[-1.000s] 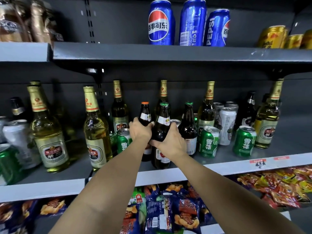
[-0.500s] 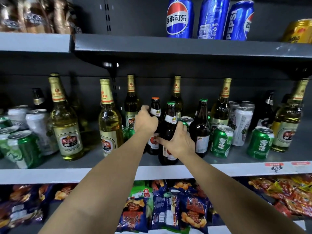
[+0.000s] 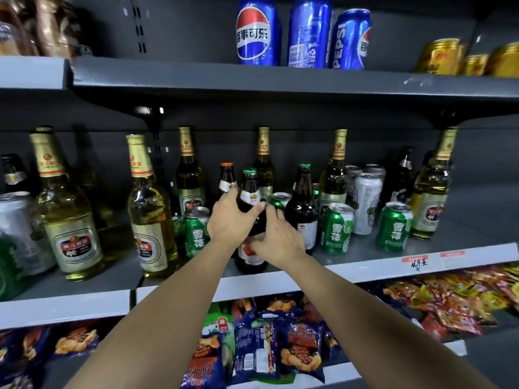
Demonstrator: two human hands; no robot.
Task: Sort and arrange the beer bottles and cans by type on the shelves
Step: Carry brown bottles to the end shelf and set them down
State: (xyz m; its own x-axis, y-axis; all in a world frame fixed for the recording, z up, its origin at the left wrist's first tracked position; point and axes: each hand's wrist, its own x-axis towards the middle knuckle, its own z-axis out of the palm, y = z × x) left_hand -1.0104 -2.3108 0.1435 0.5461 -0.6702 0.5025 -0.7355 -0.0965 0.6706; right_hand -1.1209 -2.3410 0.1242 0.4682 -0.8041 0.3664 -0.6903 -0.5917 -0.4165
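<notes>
Dark bottle [image 3: 250,197] with green cap stands near the front edge of the middle shelf [image 3: 365,265]. It is gripped at the shoulder by the left hand [image 3: 229,220]; right hand [image 3: 276,240] is curled around its lower body. Orange-capped bottle [image 3: 227,178] sits just behind-left. 1 more green-capped bottle [image 3: 302,206] stands right, with green cans [image 3: 335,228] beyond.

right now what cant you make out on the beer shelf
Head view only:
- Green-capped brown bottle: main label mostly hidden by both hands.
- Orange-capped bottle: body hidden behind left hand.
- Right hand: its grip on the bottle unclear.
- Price tag: writing too small.
- Leftmost cans: cut off by edge.
</notes>
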